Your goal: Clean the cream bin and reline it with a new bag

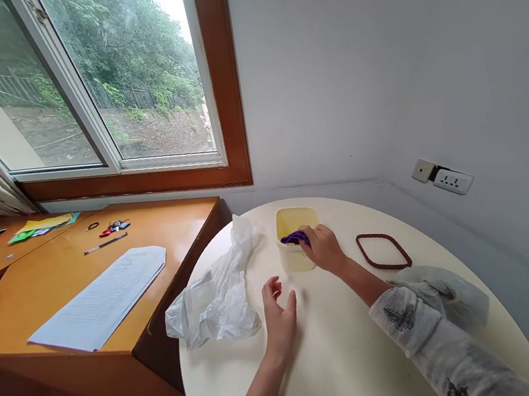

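Note:
My right hand (322, 247) is closed on a purple cloth-like piece (295, 238) at the mouth of a pale yellow plastic container (298, 263). Part of the purple piece hangs over the container's opening; the rest is hidden by my fingers. Below and left of the container, my left hand (279, 317) is held above the table with its fingers curved and apart, nothing in it. A crumpled white plastic bag (225, 299) lies left of my left hand. To the right of the container rests a brown rounded-square ring (384, 251).
Beside my right forearm sits a knotted translucent plastic bag (446, 296) on the round cream table (354, 372). A wooden desk (173, 230) at the left carries papers (103, 299), a pen (106, 244) and keys (117, 226). The wall has a power socket (453, 180).

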Tool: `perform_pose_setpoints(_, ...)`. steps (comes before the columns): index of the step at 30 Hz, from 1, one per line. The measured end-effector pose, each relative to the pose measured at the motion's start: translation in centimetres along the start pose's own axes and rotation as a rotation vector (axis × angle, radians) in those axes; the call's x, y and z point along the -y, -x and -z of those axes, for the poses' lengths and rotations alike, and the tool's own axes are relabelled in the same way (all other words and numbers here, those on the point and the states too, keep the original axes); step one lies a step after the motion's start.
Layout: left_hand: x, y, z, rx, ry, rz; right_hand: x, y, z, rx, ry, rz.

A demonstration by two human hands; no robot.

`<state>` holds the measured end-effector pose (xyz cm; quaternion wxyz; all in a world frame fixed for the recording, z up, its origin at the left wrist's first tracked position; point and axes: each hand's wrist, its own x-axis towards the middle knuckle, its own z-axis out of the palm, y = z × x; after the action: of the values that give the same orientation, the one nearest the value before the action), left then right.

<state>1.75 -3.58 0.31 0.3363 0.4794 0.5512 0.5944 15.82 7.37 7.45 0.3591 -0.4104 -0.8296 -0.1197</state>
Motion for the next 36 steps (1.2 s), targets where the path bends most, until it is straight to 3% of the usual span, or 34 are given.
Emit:
perform_pose_setpoints(6, -1.0, -0.1, 0.3, 0.069, 0.010, -0.112, 0.8, 3.0, 2.5, -0.049, -0.067, 0.139)
perform_pose_setpoints(12, -3.4, 0.1, 2.3, 0.400, -0.033, -0.199, 3.0, 7.4, 6.2, 0.012, -0.253, 0.259)
perform_pose_setpoints(18, -6.1, 0.1, 3.2, 0.590, -0.295, -0.469, 4.2, 10.3, 8.1, 0.036, -0.282, 0.339)
perform_pose_setpoints(21, -6.8, 0.1, 3.2, 0.635, -0.363, -0.532, 4.7, 10.7, 8.7, 0.020, -0.281, 0.342)
perform_pose_setpoints(24, -6.5, 0.3, 3.2, 0.624, -0.356, -0.564, 5.5, 10.2, 9.7, 0.107, -0.276, 0.254)
perform_pose_setpoints(28, -5.7, 0.8, 3.0, 0.577, -0.339, -0.627, 6.5, 7.8, 11.6, 0.413, -0.187, -0.006)
perform_pose_setpoints(31, -5.5, 1.2, 2.5, 0.580, -0.343, -0.651, 6.1, 5.5, 12.2, 0.619, -0.230, -0.101)
perform_pose_setpoints(34, -5.6, 1.6, 2.1, 0.587, -0.343, -0.672, 4.9, 3.5, 10.5, 0.692, -0.504, -0.123)
perform_pose_setpoints(36, -5.6, 1.8, 2.0, 0.586, -0.332, -0.693, 4.4, 2.8, 8.2, 0.670, -0.568, -0.162)
